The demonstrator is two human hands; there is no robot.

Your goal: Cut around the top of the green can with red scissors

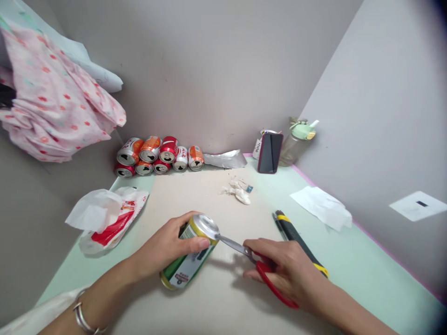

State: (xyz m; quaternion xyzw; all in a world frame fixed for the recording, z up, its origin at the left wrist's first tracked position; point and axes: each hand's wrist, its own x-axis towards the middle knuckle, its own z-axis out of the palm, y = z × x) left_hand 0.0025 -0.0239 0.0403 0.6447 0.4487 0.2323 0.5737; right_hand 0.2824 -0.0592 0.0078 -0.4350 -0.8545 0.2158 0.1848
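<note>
My left hand (178,242) is closed around a green, white and yellow drink can (190,263), tilted so that its silver end leans up and to the right. In my right hand (286,265) is a pair of red-handled scissors (270,281), with fingers wrapped at the handles. The scissors' blades point left, and their tip meets the can near the rim of its silver end. Whether the tip has pierced the metal I cannot tell. Just right of my right hand lies a black and yellow utility knife (302,244).
Several empty cans (162,156) are stacked by the back wall, beside a cut metal sheet (226,159). A phone (270,153) leans before a green-lidded bottle (296,142). Crumpled tissue (239,191), white paper (321,207) and a red-white tissue pack (117,223) lie around. Pink dotted cloth hangs upper left.
</note>
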